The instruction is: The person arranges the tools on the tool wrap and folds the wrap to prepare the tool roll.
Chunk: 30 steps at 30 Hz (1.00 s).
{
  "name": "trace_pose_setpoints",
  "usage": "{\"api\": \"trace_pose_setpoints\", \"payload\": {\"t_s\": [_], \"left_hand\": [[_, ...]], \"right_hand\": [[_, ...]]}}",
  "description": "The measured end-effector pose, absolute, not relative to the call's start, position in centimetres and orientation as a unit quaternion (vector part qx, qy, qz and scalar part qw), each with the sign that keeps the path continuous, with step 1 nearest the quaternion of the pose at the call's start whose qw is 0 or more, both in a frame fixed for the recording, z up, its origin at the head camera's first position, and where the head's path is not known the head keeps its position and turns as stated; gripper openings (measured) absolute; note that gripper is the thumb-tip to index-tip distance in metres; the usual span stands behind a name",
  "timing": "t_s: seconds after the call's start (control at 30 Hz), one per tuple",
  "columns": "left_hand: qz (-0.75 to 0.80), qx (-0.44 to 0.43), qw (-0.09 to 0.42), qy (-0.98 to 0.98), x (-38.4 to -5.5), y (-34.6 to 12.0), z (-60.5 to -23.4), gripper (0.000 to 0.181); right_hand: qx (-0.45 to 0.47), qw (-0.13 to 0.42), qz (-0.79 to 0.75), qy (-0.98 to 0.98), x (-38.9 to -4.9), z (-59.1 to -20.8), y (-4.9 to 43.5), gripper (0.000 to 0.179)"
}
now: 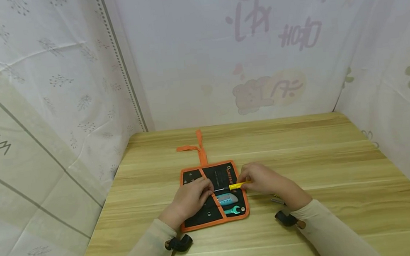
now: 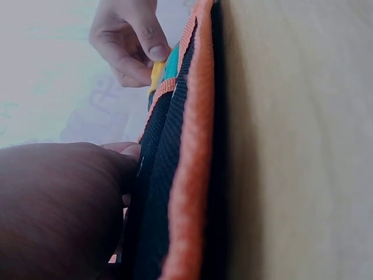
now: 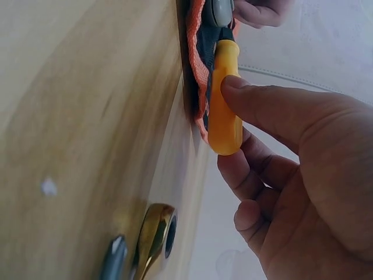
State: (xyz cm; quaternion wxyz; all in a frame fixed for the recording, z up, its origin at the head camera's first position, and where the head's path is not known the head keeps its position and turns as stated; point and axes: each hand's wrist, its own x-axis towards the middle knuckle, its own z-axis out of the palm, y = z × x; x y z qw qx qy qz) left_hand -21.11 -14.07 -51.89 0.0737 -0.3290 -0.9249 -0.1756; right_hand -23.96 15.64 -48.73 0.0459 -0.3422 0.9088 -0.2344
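Observation:
An orange-edged black tool pouch lies spread on the wooden table. My right hand holds a screwdriver by its yellow handle, thumb on one side and fingers on the other. The thin shaft points left, its tip at the pouch's orange pocket edge near my left fingertips. My left hand lies over the pouch and pinches that pocket edge; its fingertips are partly hidden. A teal-and-grey utility knife and a teal open-end wrench sit in pockets below the screwdriver.
Orange tie straps stretch from the pouch's far edge. Beside my right forearm lie a shiny golden ring-ended tool and a metal cross-tipped bit or screwdriver. Patterned curtains stand behind and beside the table.

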Motion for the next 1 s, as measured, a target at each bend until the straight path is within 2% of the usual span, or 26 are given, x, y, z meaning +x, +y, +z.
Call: {"api": "trace_pose_setpoints", "payload": {"t_s": [1.0], "left_hand": [[-0.181,-0.332,0.094,-0.921,-21.0,-13.8,-51.8,0.007]], "right_hand": [[-0.345,0.045,-0.216,0.912,-23.9,-49.7,12.7,0.009]]}}
